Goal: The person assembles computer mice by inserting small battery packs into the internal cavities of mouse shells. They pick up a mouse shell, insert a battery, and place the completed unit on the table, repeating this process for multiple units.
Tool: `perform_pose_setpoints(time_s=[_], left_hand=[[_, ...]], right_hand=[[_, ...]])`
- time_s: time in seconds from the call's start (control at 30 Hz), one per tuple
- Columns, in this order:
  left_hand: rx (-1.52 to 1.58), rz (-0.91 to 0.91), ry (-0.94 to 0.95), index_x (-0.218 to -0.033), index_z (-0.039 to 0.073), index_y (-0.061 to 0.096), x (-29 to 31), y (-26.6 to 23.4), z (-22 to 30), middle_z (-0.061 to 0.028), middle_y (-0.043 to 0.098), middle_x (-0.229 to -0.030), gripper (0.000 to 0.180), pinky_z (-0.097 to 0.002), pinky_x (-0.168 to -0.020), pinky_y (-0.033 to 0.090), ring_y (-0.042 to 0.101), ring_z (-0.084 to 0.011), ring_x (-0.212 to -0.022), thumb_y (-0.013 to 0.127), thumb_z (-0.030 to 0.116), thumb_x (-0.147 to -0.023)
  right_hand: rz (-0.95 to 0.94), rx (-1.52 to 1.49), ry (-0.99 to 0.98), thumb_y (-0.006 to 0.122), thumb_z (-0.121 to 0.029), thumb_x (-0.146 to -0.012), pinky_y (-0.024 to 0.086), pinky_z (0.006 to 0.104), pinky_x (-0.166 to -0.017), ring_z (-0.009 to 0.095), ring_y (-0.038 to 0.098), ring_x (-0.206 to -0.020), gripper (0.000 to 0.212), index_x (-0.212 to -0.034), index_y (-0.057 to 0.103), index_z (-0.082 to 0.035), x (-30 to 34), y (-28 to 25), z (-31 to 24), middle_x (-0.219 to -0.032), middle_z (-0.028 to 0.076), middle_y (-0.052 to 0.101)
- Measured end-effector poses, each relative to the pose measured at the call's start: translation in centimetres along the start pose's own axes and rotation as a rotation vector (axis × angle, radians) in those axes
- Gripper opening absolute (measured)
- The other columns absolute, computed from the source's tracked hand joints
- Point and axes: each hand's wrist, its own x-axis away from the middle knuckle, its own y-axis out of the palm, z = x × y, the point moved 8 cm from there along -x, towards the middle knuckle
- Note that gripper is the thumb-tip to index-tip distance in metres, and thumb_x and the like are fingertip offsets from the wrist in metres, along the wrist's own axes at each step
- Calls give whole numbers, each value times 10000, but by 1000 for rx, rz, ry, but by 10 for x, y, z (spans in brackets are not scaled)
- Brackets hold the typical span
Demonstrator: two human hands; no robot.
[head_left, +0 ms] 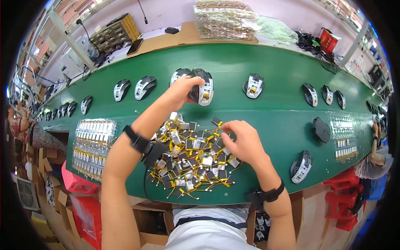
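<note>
1. While the left hand (183,88) is clamping a black-and-grey mouse (205,94) over the green table (275,125), the right hand (245,141) is hovering nearer the body — fingers parted beside a loose battery (216,121); I cannot tell if they are touching it.
2. Just left of the right hand, a battery heap (207,161) is spreading.
3. Two clear trays, a left tray (113,127) and a right tray (342,127), are holding battery rows.
4. Battery markings are showing too small to read.

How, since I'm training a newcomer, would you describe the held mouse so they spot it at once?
On the green table, find the heap of small wired batteries. Just beyond it, the left hand grips a black-and-silver mouse. Unlike its resting neighbours, it alone is held.
</note>
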Motion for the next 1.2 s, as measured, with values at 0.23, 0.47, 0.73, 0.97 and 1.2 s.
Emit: perform_pose_setpoints(time_s=[0.23,0.47,0.73,0.97,1.2], left_hand=[[-393,139,2,-987,-89,674,-82,3,-30,-139,709,-917,461,-348,-716,568,696,-221,-832,653,358,-877],[-1214,239,265,-1058,42,707,-67,-2,9,-204,697,-949,427,-432,-815,527,673,-340,-905,679,398,-825],[-1337,-115,696,-1270,173,604,-41,43,15,-178,467,-1387,594,-453,-1062,393,461,-382,-1268,805,274,-720],[-1232,-149,595,-1242,196,630,-60,47,-1,-177,470,-1387,591,-446,-1064,401,474,-365,-1267,819,235,-683],[-1174,-152,488,-1237,214,632,-73,48,-4,-180,451,-1401,657,-468,-1090,369,427,-390,-1288,828,153,-612]], right_hand=[[35,-59,141,676,-105,-808,528,352,-703,251,674,-785,203,-1005,672,-56,-6,-4,43,-905,105,672],[-39,-48,112,680,-112,-798,528,349,-749,235,645,-826,237,-1032,683,-70,-4,15,45,-933,97,643],[-70,-89,156,681,-136,-796,528,342,-725,222,645,-766,207,-984,699,-51,-7,18,51,-874,95,658],[-62,-114,144,675,-145,-798,511,369,-734,242,628,-792,185,-959,684,-55,-6,20,54,-842,76,652],[-77,-64,143,672,-141,-796,513,352,-752,223,636,-788,187,-958,690,-50,-5,21,52,-853,74,661]])
